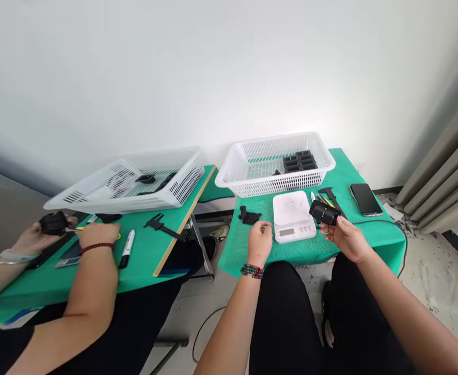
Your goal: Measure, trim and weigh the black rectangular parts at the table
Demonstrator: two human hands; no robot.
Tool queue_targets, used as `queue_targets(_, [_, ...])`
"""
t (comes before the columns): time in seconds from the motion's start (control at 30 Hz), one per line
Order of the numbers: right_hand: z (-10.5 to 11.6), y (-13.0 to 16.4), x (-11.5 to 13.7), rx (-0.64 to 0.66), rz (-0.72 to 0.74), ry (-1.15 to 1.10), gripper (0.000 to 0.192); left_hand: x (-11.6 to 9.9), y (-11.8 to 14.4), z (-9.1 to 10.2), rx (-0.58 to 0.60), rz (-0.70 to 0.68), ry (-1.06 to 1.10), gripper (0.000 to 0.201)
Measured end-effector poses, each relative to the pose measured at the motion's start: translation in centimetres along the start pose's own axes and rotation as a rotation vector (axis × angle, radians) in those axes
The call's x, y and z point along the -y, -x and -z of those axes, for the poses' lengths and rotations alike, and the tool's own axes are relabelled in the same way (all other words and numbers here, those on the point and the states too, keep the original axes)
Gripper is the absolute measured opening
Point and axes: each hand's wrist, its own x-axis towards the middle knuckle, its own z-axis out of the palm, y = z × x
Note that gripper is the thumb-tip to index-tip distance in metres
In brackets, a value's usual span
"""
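Observation:
My right hand [349,237] grips a black moulded part [325,212] with rounded lobes, held up over the right side of the white digital kitchen scale [293,216]. My left hand [259,242], with a beaded bracelet at its wrist, is curled closed left of the scale. Its fingertips are pressed together, and whatever they hold, if anything, is too small to make out. Just beyond that hand, a crumpled-looking black piece [249,215] lies on the green cloth [237,245]. Some dark specks dot the scale's plate.
A white basket [276,185] with several black parts [300,161] stands behind the scale. Right of it lie black calipers [332,200], pens and a phone [365,199]. At a neighbouring table, a co-worker's hands [96,235] work on a black part [53,223], near a marker [127,248].

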Motion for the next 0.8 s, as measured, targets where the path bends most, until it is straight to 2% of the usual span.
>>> queue_targets(0.1, [-1.2, -3.5, 1.5, 0.113, 0.02, 0.049, 0.047, -1.9, -1.8, -1.2, 0.104, -0.124, 0.036, 0.016])
queue_targets(0.27, [-3.7, -10.4, 3.2, 0.301, 0.025, 0.186, 0.047, -4.7, -6.4, -2.9, 0.484, -0.226, 0.22, 0.045])
queue_targets(0.33, [-4.4, -12.8, 3.1, 0.327, 0.031, 0.216, 0.048, -5.3, -8.2, -3.3, 0.562, -0.239, 0.257, 0.051])
queue_targets(0.43, [-4.9, -15.3, 2.6, 0.331, 0.059, 0.216, 0.051, -5.8, -10.4, -3.7, 0.586, -0.246, 0.254, 0.056])
queue_targets(0.57, [-4.3, -16.3, 1.4, 0.29, 0.097, 0.171, 0.052, -5.3, -12.0, -3.8, 0.599, -0.235, 0.25, 0.053])
queue_targets(0.7, [-4.0, -15.7, 0.5, 0.285, 0.083, 0.137, 0.057, -3.8, -11.9, -3.8, 0.597, -0.202, 0.281, 0.052])
queue_targets(0.8, [-4.1, -15.2, 0.1, 0.304, 0.056, 0.119, 0.051, -2.9, -11.2, -3.8, 0.595, -0.184, 0.33, 0.051])
